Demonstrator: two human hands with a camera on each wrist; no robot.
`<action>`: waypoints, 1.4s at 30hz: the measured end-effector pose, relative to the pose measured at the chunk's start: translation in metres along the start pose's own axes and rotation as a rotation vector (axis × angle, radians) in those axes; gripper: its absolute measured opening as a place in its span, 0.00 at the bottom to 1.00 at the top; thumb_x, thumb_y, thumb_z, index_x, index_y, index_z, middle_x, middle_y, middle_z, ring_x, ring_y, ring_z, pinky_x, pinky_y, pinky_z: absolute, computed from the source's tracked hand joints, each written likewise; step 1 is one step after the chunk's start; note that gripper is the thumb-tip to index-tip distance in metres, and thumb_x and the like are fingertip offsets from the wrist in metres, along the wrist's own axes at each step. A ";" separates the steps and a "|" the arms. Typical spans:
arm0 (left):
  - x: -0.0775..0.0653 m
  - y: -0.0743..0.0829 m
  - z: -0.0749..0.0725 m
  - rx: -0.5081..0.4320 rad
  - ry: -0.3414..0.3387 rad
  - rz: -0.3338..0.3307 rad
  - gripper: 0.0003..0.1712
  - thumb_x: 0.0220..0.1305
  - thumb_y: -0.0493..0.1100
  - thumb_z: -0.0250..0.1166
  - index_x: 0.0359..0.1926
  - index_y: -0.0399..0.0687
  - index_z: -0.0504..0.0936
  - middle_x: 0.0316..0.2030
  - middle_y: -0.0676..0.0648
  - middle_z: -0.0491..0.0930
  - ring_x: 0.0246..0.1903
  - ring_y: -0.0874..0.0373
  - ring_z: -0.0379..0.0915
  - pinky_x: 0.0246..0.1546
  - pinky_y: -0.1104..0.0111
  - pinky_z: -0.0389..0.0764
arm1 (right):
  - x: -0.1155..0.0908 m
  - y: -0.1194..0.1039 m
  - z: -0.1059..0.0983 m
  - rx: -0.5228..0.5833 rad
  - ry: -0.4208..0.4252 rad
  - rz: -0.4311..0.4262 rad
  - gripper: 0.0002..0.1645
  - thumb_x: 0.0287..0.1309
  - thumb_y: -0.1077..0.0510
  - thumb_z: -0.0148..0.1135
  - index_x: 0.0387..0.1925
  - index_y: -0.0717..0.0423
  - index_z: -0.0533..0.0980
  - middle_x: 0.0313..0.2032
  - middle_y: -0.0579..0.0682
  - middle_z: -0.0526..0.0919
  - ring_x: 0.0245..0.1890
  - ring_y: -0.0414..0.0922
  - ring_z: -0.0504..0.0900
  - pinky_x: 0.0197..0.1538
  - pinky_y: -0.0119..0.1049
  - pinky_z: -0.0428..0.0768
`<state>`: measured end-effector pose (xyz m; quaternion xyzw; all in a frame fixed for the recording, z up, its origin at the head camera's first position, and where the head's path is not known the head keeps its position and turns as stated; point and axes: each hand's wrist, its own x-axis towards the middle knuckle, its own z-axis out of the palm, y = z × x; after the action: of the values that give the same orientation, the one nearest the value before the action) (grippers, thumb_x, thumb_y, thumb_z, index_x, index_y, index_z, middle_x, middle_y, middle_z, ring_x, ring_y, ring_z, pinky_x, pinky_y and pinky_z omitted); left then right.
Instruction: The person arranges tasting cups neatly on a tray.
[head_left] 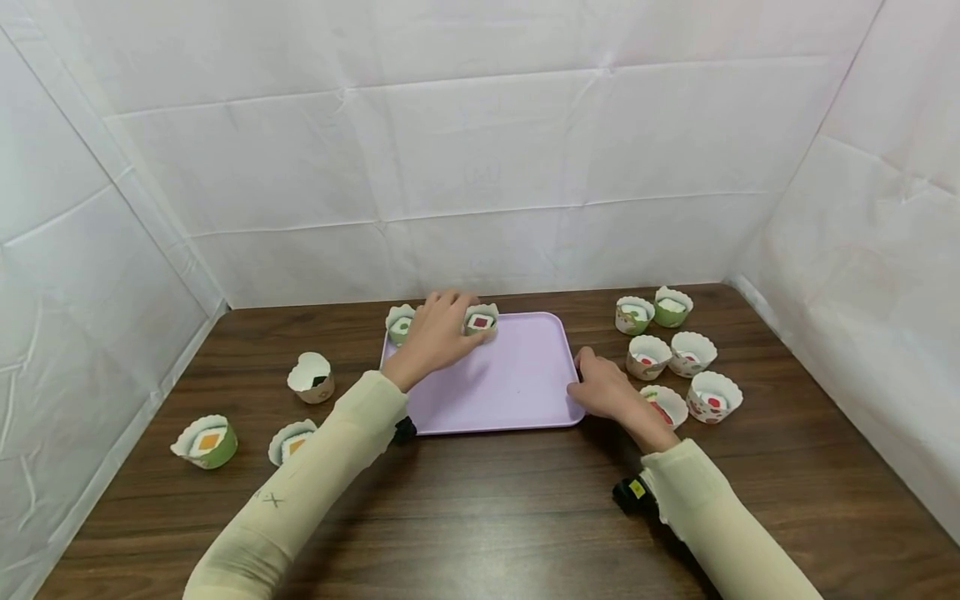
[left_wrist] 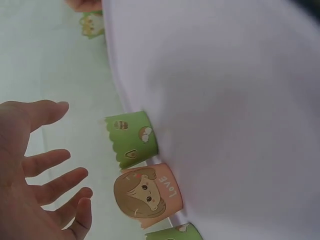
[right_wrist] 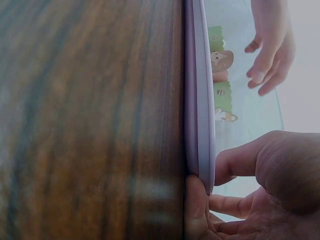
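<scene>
My left hand [head_left: 441,327] hovers over the back of a lilac tray [head_left: 510,375], its fingers spread and apart from the cups in the left wrist view. Below it, along the tray's back edge, stand paper baking cups: a green cup [head_left: 481,322] with a dark red square inside, a pink cup [left_wrist: 149,195] printed with a girl's face, and another green cup [head_left: 401,327]. In the head view the hand hides the pink one. At the tray's right front corner my right hand [right_wrist: 265,185] pinches the rim, thumb on top and fingers beneath.
Several paper cups, among them a white one [head_left: 714,397], are grouped right of the tray. On the left are a brown cup [head_left: 311,379], a green cup [head_left: 206,442] and one cup [head_left: 291,442] partly behind my left sleeve. White sheeting [head_left: 480,150] surrounds the wooden table [head_left: 487,517].
</scene>
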<state>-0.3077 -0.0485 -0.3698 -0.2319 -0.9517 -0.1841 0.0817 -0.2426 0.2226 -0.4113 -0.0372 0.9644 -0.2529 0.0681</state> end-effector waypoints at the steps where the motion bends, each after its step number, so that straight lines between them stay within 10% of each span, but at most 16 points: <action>1: -0.003 0.000 -0.001 -0.011 0.014 0.001 0.33 0.67 0.59 0.68 0.66 0.47 0.77 0.64 0.42 0.77 0.66 0.41 0.68 0.66 0.48 0.76 | 0.000 0.000 0.000 0.001 -0.002 0.001 0.19 0.59 0.61 0.55 0.51 0.65 0.68 0.39 0.61 0.79 0.35 0.52 0.77 0.32 0.35 0.74; 13: -0.044 -0.019 -0.018 -0.124 0.218 -0.006 0.20 0.65 0.52 0.70 0.53 0.47 0.83 0.55 0.43 0.83 0.60 0.41 0.75 0.57 0.47 0.83 | 0.001 -0.004 0.000 -0.001 -0.008 0.005 0.19 0.59 0.60 0.55 0.50 0.65 0.68 0.39 0.60 0.79 0.35 0.52 0.77 0.32 0.35 0.74; 42: -0.119 -0.109 -0.064 -0.137 0.255 -0.199 0.27 0.68 0.50 0.69 0.61 0.38 0.77 0.58 0.35 0.78 0.58 0.36 0.71 0.56 0.39 0.77 | 0.000 -0.001 0.001 -0.002 -0.017 0.012 0.18 0.60 0.60 0.55 0.50 0.65 0.67 0.40 0.60 0.79 0.36 0.52 0.77 0.33 0.35 0.74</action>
<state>-0.2501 -0.2122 -0.3735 -0.1164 -0.9370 -0.2837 0.1672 -0.2425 0.2214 -0.4119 -0.0336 0.9643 -0.2511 0.0776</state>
